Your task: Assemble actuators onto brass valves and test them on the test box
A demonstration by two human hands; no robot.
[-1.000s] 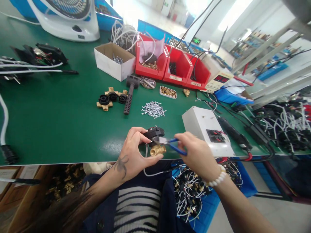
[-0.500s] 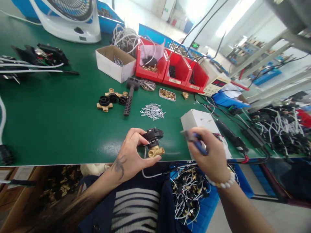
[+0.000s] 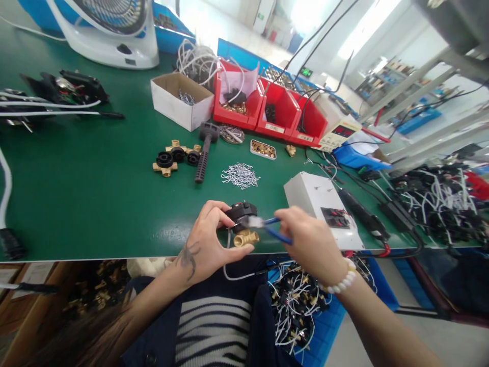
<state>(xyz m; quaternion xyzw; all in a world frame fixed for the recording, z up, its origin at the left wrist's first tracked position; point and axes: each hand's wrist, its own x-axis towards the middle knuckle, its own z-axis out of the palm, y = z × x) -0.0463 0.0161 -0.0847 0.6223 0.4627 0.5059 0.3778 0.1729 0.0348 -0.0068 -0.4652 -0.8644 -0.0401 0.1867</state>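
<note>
My left hand (image 3: 214, 232) grips a brass valve (image 3: 245, 238) topped by a round black housing (image 3: 243, 209), just above the table's front edge. A white cable (image 3: 233, 278) hangs down from this assembly. In my right hand (image 3: 309, 239) are blue-handled pliers (image 3: 275, 232), with their jaws against the black neck between housing and brass body. The jaws are blurred, so what they pinch cannot be made out. Beyond my hands lies a pile of small silver cotter pins (image 3: 240, 176). Several brass valve bodies with black caps (image 3: 165, 160) stand by a dark grey mallet (image 3: 205, 153).
Red bins (image 3: 280, 109), a white carton (image 3: 181, 104) and a small tray of brass parts (image 3: 263, 149) line the back. A white switch box (image 3: 321, 204) stands right. A fan (image 3: 114, 38) is back left. Below the edge sits a blue crate (image 3: 324, 326) of cabled assemblies.
My right hand has moved left with the pliers, bringing the jaws from beside the white box onto the valve assembly. The handles are now spread apart. My left hand stays in place.
</note>
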